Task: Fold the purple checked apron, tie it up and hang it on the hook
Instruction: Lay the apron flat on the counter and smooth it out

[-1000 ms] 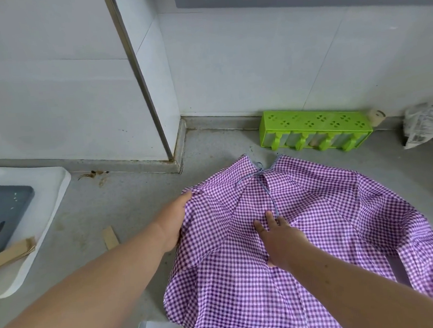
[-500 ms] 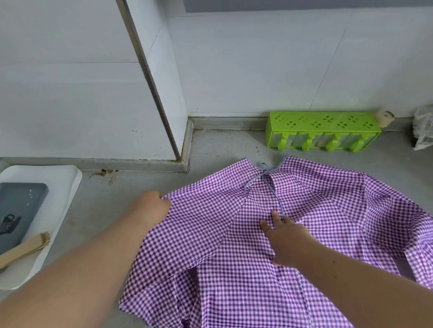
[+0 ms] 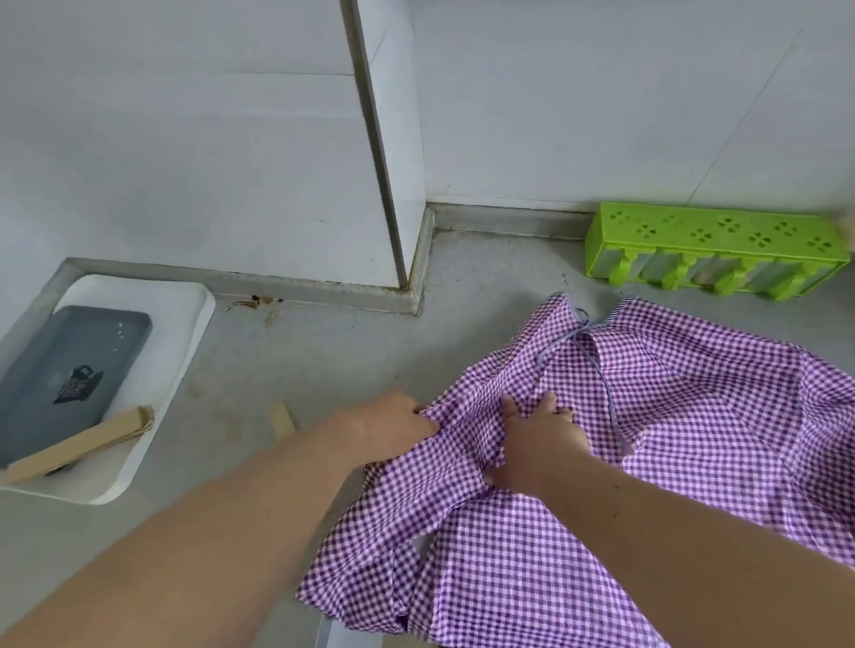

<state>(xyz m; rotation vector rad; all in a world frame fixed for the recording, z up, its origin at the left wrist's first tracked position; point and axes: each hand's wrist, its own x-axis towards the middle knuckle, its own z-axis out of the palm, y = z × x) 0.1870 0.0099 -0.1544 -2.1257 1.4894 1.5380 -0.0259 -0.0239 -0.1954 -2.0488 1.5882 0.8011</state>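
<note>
The purple checked apron [image 3: 677, 448] lies spread and rumpled on the grey counter [image 3: 317, 372], its thin strings knotted near its far edge [image 3: 583, 324]. My left hand [image 3: 397, 427] pinches the apron's bunched left edge. Close beside it my right hand [image 3: 540, 442] grips a raised fold of the cloth, fingers curled into the fabric. No hook is in view.
A green plastic mould [image 3: 713, 248] stands against the back wall at the right. A white tray [image 3: 174, 351] at the left carries a grey box [image 3: 55, 385] and a cardboard strip [image 3: 79, 444]. A wall corner with a metal strip [image 3: 379, 175] juts out behind.
My left hand had pulled the apron's left edge outward, then came back in toward my right hand. My right hand shifted left off the strings and took hold of a fold.
</note>
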